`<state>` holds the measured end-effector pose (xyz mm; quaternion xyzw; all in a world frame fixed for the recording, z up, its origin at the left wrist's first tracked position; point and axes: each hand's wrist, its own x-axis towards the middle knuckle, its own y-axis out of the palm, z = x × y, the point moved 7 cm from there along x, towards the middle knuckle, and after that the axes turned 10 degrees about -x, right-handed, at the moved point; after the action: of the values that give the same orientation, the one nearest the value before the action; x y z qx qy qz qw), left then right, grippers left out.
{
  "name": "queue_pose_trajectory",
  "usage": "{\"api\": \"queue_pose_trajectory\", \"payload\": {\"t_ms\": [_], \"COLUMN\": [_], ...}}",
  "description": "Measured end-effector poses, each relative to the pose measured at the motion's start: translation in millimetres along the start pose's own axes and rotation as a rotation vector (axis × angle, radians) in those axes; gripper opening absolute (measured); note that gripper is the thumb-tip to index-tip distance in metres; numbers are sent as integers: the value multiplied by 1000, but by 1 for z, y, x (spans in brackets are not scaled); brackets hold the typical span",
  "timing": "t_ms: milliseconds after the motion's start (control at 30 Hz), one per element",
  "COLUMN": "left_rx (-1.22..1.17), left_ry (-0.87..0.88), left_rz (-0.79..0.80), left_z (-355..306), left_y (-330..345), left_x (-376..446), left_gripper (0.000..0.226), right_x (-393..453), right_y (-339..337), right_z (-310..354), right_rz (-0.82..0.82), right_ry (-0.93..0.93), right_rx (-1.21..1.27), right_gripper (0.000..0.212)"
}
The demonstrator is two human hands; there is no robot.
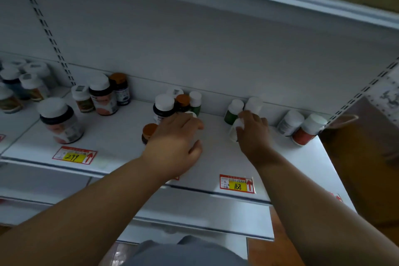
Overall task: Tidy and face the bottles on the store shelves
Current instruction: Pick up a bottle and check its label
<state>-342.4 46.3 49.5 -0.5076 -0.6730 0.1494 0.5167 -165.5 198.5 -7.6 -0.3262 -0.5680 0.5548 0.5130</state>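
Up on the white shelf [121, 136], the right hand [253, 129] grips a tilted white bottle [234, 130]; the left hand [174, 136], fingers loosely spread, reaches toward a cluster of bottles [172, 104].

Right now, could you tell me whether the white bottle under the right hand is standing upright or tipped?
Tipped. The white bottle leans sideways under the right hand, while the green bottle behind it stands upright.

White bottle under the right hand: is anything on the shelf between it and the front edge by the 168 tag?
Nothing visible. The shelf is bare from the white bottle, gripped by the right hand, forward to the 168 price tag.
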Motion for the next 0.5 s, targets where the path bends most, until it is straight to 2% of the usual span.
{"api": "queue_pose_trajectory", "payload": {"t_ms": [100,233,300,400,500], "left_rx": [-21,-78,-165,-493,-790], "left_ry": [-59,-213,-322,-523,-682], "left_rz": [40,36,49,101,-66], "left_z": [-6,-14,-15,-18,-10], "left_y": [16,27,29,26,-2], "left_x": [3,-1,-6,-25,-55], "left_gripper": [33,52,62,38,36], "right_x": [-4,-17,-25,-39,-59], "right_y": [-5,-36,-55,-76,-83], "right_z": [-9,9,31,67,112], "right_rz": [31,17,36,90,211], "right_ry": [-36,-82,-106,-126,-273], "right_rx": [51,483,621,755,877], "right_gripper": [40,26,24,25,12]}}
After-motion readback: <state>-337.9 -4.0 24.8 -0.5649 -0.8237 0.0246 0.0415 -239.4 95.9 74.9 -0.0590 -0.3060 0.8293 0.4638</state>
